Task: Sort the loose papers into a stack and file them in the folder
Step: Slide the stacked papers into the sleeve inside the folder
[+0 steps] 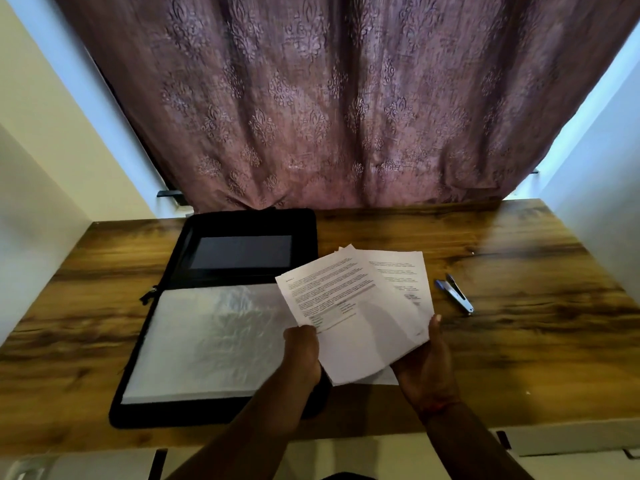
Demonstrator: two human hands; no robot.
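— Papers [360, 306], fanned and uneven, are held above the desk [519, 271], right of the open zip folder [207, 306]?

— Yes. Left hand [301, 348] pinches one edge, right hand [429, 362] cups the other. Unsquared, a sheet could slip out or snag on the sleeve [214, 337].

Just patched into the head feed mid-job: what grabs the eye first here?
The fanned papers, held up over the middle of the wooden desk by the left hand and right hand. Left of them a black folder lies open with a clear sleeve showing; a purple patterned curtain fills the back.
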